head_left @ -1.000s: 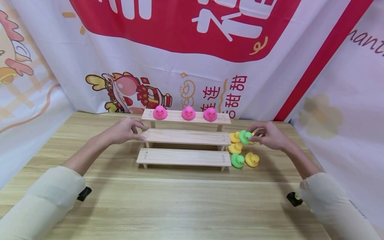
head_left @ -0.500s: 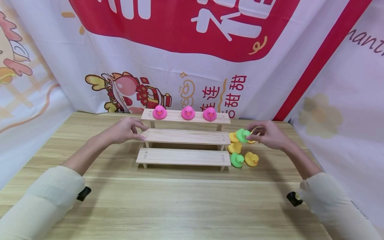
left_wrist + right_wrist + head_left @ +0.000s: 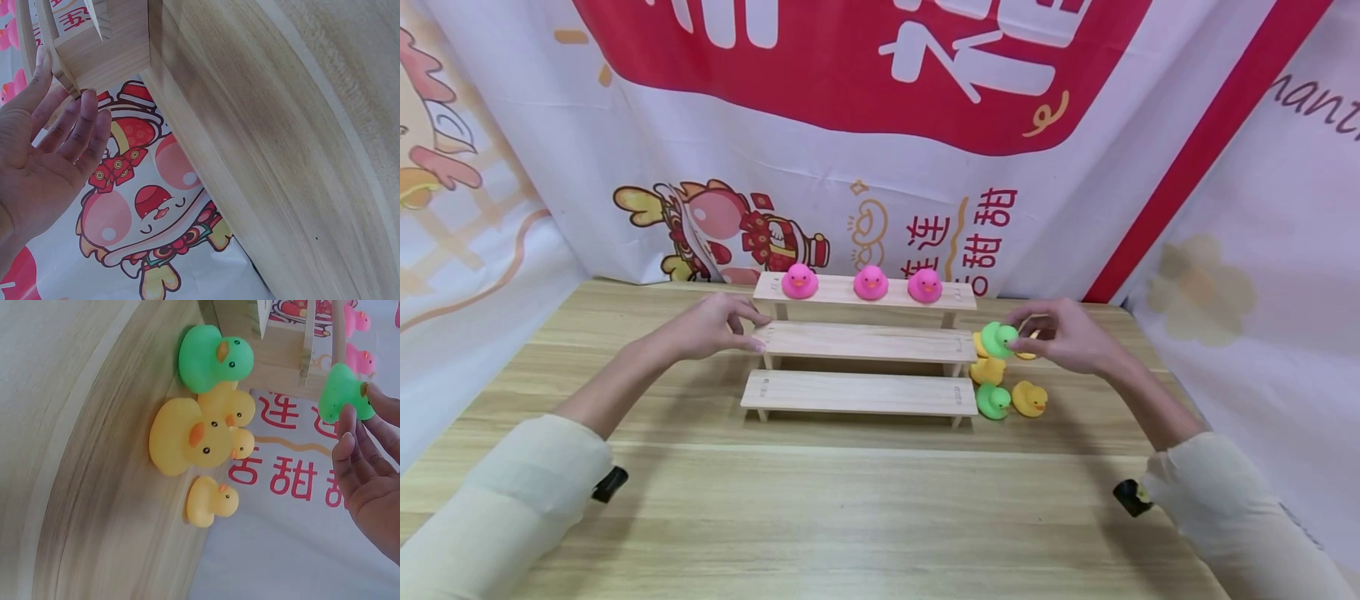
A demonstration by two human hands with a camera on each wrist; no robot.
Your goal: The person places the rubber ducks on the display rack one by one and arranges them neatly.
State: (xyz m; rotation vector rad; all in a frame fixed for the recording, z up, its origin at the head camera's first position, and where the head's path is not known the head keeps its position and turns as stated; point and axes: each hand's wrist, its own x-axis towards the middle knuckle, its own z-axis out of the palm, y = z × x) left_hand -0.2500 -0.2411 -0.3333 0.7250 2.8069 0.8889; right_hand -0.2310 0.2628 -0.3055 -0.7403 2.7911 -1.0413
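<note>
A three-tier wooden display stand (image 3: 865, 342) stands on the table. In the head view my left hand (image 3: 711, 327) grips the left end of its middle tier, thumb toward the front; the left wrist view shows the fingers at the board's end (image 3: 60, 70). My right hand (image 3: 1063, 337) pinches a green rubber duck (image 3: 997, 340) between thumb and fingers, raised beside the right end of the middle tier. In the right wrist view this green duck (image 3: 340, 394) is held above the other ducks. Pink rubber ducks (image 3: 871, 283) sit along the top tier.
On the table right of the stand are another green duck (image 3: 994, 402) and several yellow ducks (image 3: 1029, 399), some partly covered by the held duck and hand. A printed cloth (image 3: 820, 158) hangs behind the table.
My right hand has moved a little left with the green duck, bringing it closer to the middle tier. My left hand stays at the stand's left end.
</note>
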